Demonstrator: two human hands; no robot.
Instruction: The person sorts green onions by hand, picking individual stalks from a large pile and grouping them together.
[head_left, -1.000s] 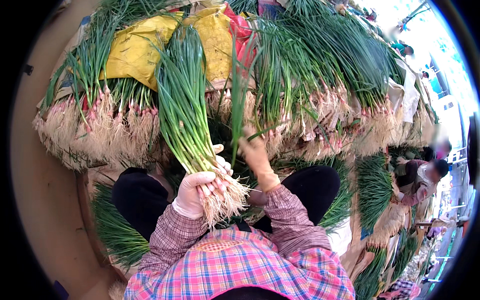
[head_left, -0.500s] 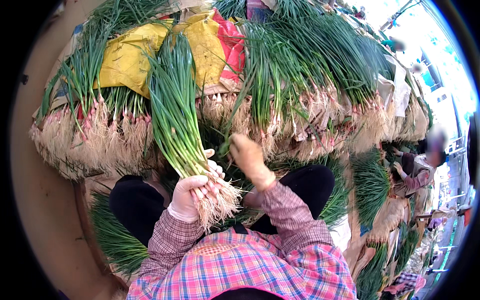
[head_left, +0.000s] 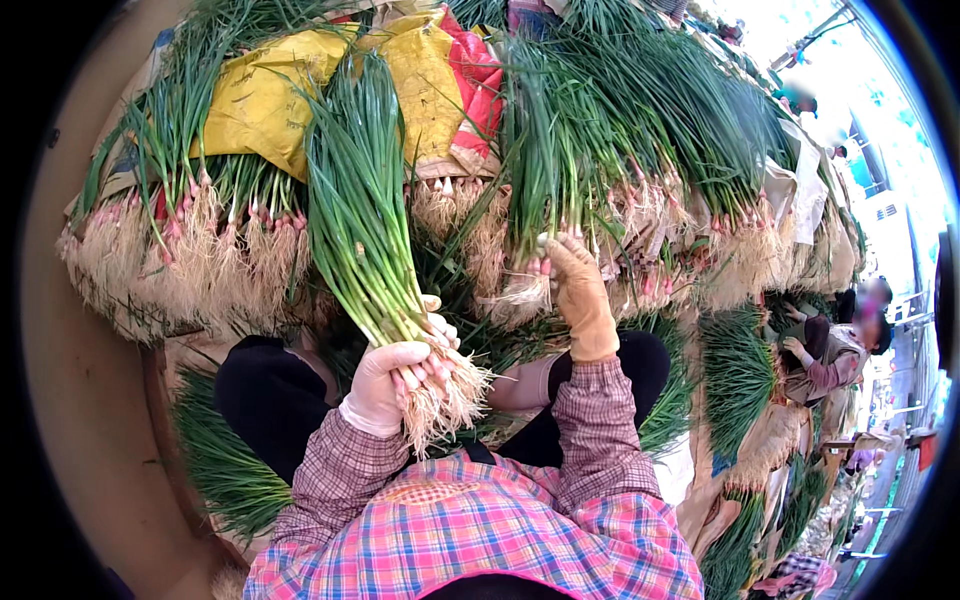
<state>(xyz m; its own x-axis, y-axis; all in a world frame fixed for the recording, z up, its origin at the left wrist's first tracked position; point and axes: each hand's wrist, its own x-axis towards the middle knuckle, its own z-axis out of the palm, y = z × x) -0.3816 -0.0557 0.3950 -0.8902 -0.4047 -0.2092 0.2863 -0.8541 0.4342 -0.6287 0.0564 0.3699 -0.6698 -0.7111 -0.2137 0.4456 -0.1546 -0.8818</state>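
My left hand (head_left: pixel 385 385), in a pale glove, is closed round a thick bunch of green garlic (head_left: pixel 365 220), just above its pinkish bulbs. The bunch tilts away from me, long green leaves at the far end and whitish roots (head_left: pixel 445 400) hanging below my fingers. My right hand (head_left: pixel 580 290), in a tan glove, reaches to the heap ahead. Its fingertips are pinched on a few garlic stalks (head_left: pixel 542 265) near their bulbs; part of this grip is hidden behind the fingers.
A long row of green garlic (head_left: pixel 640 100) lies ahead, roots toward me. Yellow sacks (head_left: pixel 265 95) and a red one (head_left: pixel 475 85) lie among it. More garlic (head_left: pixel 235 450) rests at my left. A co-worker (head_left: pixel 835 355) sits at the right by another pile (head_left: pixel 740 380).
My right hand has moved forward and right, from beside the bunch to the stalks in the heap, and its fingers have closed there. The left hand keeps its bunch nearly in place.
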